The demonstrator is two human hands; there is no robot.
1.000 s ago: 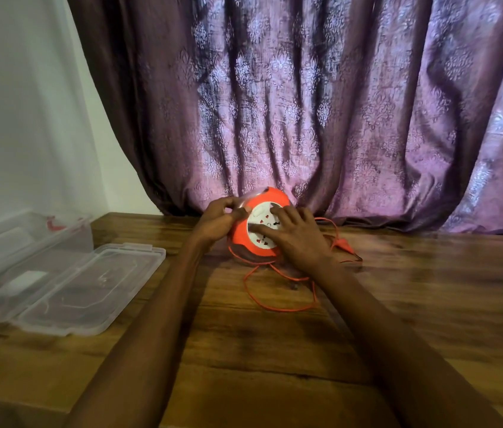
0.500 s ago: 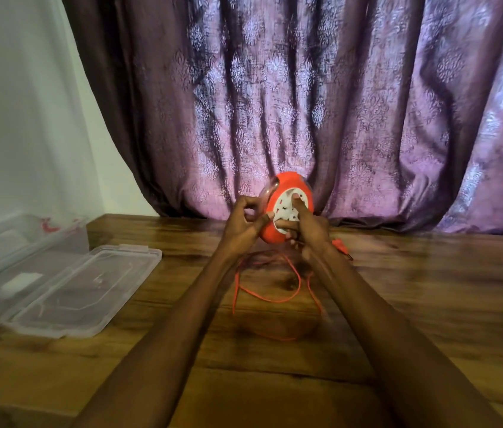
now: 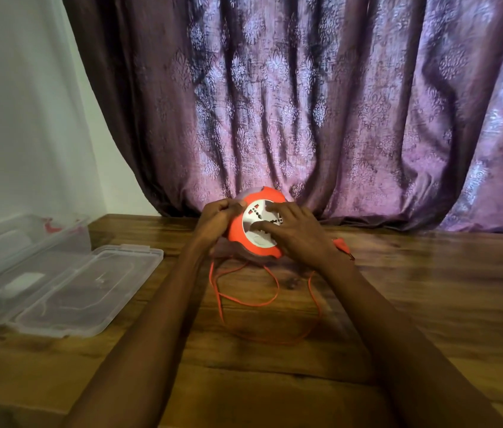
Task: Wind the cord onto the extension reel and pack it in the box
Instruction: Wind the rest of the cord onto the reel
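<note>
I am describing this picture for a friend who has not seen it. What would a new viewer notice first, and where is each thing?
The eye goes first to the bright orange extension reel at the middle, held between both hands above the wooden table. The left hand grips its edge, and the right hand lies on its white socket face. Loose orange cord loops on the table below, and an open clear plastic box sits at the left.

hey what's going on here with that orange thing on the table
A person is winding an orange cord onto an extension reel. The left hand grips the reel's edge; the right hand lies across its white socket face. Cord loops lie loose on the wooden table. The clear box sits open at left.
</note>
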